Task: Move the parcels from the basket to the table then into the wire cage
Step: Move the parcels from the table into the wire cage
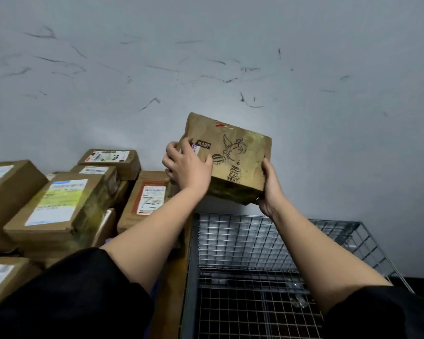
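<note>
A single head-worn wide-angle camera looks forward and slightly down from the person's own eye line, both forearms reaching away from the lens into mid-frame. The scuffed grey wall fills the upper half, close ahead and bowed by the lens. A desk stacked with cardboard parcels sits near at lower left; the wire cage lies directly below at lower right, seen from above.
</note>
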`<state>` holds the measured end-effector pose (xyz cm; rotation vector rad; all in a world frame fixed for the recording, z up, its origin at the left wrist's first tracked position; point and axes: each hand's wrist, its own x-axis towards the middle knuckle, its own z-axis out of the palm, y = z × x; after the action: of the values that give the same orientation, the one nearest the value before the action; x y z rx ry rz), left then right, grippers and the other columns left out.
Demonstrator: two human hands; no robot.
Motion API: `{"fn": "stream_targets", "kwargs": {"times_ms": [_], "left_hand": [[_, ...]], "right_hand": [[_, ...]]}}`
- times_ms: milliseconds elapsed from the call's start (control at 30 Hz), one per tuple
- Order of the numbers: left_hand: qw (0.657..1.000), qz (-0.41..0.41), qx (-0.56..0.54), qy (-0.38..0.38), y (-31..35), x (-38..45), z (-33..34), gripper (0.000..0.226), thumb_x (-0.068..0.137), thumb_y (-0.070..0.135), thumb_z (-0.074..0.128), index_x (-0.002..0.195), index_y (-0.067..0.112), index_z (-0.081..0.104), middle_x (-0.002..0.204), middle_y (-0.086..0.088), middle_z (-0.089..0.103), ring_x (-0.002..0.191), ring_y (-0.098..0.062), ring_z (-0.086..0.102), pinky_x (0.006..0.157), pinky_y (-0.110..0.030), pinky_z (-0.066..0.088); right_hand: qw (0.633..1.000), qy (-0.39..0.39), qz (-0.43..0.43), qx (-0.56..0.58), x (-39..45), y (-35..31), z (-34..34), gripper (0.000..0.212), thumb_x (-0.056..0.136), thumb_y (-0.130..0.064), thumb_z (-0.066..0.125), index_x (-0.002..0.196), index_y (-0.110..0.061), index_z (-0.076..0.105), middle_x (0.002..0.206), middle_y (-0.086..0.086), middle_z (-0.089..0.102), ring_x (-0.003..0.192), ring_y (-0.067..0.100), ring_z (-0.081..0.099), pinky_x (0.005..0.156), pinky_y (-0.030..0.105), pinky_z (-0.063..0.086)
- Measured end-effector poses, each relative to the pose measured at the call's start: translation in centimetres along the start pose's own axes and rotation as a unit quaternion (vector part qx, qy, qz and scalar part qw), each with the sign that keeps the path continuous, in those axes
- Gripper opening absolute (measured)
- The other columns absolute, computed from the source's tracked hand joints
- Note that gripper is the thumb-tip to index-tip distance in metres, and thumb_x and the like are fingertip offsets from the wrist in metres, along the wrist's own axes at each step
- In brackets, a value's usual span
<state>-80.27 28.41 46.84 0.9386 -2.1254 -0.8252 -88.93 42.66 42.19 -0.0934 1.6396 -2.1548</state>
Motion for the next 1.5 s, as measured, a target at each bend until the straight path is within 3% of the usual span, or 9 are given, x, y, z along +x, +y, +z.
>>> {"fn": "stream_targets", "kwargs": {"times_ms": [100, 167, 267, 367, 533, 867, 1067, 1167, 1500], "left_hand": [[0.999, -0.023, -0.039, 0.001, 1.8, -2.4, 2.1, 0.053, 0.083, 0.032, 0.064, 0.131, 0.024, 0.042, 0.137, -0.007, 0.029, 0.125, -0.031, 0.029, 0.1, -0.042, 0.037], [0.998, -0.031, -0.049, 0.002, 2.9, -4.0, 3.7, 0.057, 0.085, 0.031, 0.063, 0.136, 0.026, 0.039, 0.138, -0.006, 0.029, 0.126, -0.03, 0.029, 0.099, -0.037, 0.035], [0.996, -0.081, -0.03, -0.006, 3.8, -5.8, 5.7, 0.069, 0.086, 0.033, 0.063, 0.145, 0.021, 0.028, 0.141, -0.011, 0.028, 0.128, -0.031, 0.028, 0.102, -0.04, 0.035], [0.991, -0.127, -0.007, -0.026, 4.0, -7.7, 7.4, 0.069, 0.088, 0.035, 0.062, 0.144, 0.011, 0.03, 0.141, -0.016, 0.029, 0.13, -0.031, 0.029, 0.104, -0.042, 0.036], [0.976, -0.184, -0.081, -0.08, 2.6, -9.8, 9.6, 0.059, 0.089, 0.025, 0.062, 0.141, 0.015, 0.036, 0.137, -0.013, 0.032, 0.124, -0.031, 0.042, 0.103, -0.038, 0.041], [0.905, -0.309, -0.219, -0.197, -3.7, -11.0, 15.2, 0.056, 0.091, 0.006, 0.054, 0.14, 0.029, 0.038, 0.12, -0.006, 0.055, 0.098, -0.023, 0.059, 0.084, -0.042, 0.055], [0.884, -0.359, -0.212, -0.214, -9.8, -13.1, 20.4, 0.058, 0.092, 0.0, 0.053, 0.142, 0.024, 0.037, 0.132, -0.011, 0.051, 0.108, -0.024, 0.054, 0.09, -0.039, 0.049], [0.877, -0.404, -0.17, -0.197, -12.9, -14.6, 22.8, 0.066, 0.091, 0.003, 0.058, 0.147, 0.015, 0.025, 0.137, -0.015, 0.048, 0.117, -0.03, 0.053, 0.094, -0.04, 0.045], [0.883, -0.424, -0.078, -0.185, -28.2, -17.9, 34.7, 0.041, 0.089, 0.014, 0.063, 0.127, 0.018, 0.051, 0.122, -0.012, 0.055, 0.098, -0.024, 0.055, 0.081, -0.033, 0.047]], "right_hand": [[1.0, -0.016, -0.005, 0.019, -0.6, -0.5, -3.9, 0.072, 0.084, -0.071, 0.042, 0.137, -0.022, 0.046, 0.125, 0.012, 0.064, 0.112, 0.031, 0.062, 0.066, 0.038, 0.057], [1.0, -0.019, 0.013, 0.013, -0.8, -0.6, -6.7, 0.082, 0.079, -0.076, 0.046, 0.141, -0.023, 0.042, 0.129, 0.013, 0.061, 0.116, 0.03, 0.061, 0.079, 0.047, 0.057], [0.998, -0.033, 0.048, 0.031, -0.2, 0.0, -10.3, 0.063, 0.093, -0.067, 0.029, 0.127, -0.022, 0.058, 0.12, 0.011, 0.067, 0.112, 0.028, 0.063, 0.095, 0.048, 0.05], [0.996, -0.028, 0.089, -0.003, 0.4, 0.3, -13.5, 0.053, 0.099, -0.058, 0.024, 0.114, -0.023, 0.061, 0.109, 0.009, 0.069, 0.1, 0.025, 0.064, 0.079, 0.038, 0.052], [0.992, 0.005, 0.094, -0.088, 1.1, 0.6, -15.9, 0.058, 0.093, -0.057, 0.04, 0.135, -0.017, 0.041, 0.12, 0.014, 0.063, 0.101, 0.028, 0.065, 0.056, 0.03, 0.054], [0.969, 0.036, 0.188, -0.157, 1.2, 5.1, -19.0, 0.044, 0.098, -0.055, 0.036, 0.122, -0.021, 0.052, 0.097, 0.003, 0.064, 0.084, 0.019, 0.059, 0.069, 0.032, 0.048], [0.96, 0.083, 0.208, -0.17, 2.9, 12.5, -20.3, 0.045, 0.101, -0.047, 0.037, 0.132, -0.016, 0.045, 0.094, 0.005, 0.061, 0.077, 0.019, 0.058, 0.057, 0.029, 0.045], [0.952, 0.096, 0.237, -0.168, 4.3, 17.2, -21.7, 0.054, 0.099, -0.046, 0.042, 0.143, -0.014, 0.037, 0.112, 0.01, 0.059, 0.08, 0.02, 0.057, 0.055, 0.03, 0.045], [0.935, 0.09, 0.309, -0.148, 10.9, 35.8, -26.2, 0.059, 0.099, -0.039, 0.047, 0.147, -0.009, 0.029, 0.138, 0.013, 0.049, 0.1, 0.023, 0.055, 0.061, 0.03, 0.047]]}}
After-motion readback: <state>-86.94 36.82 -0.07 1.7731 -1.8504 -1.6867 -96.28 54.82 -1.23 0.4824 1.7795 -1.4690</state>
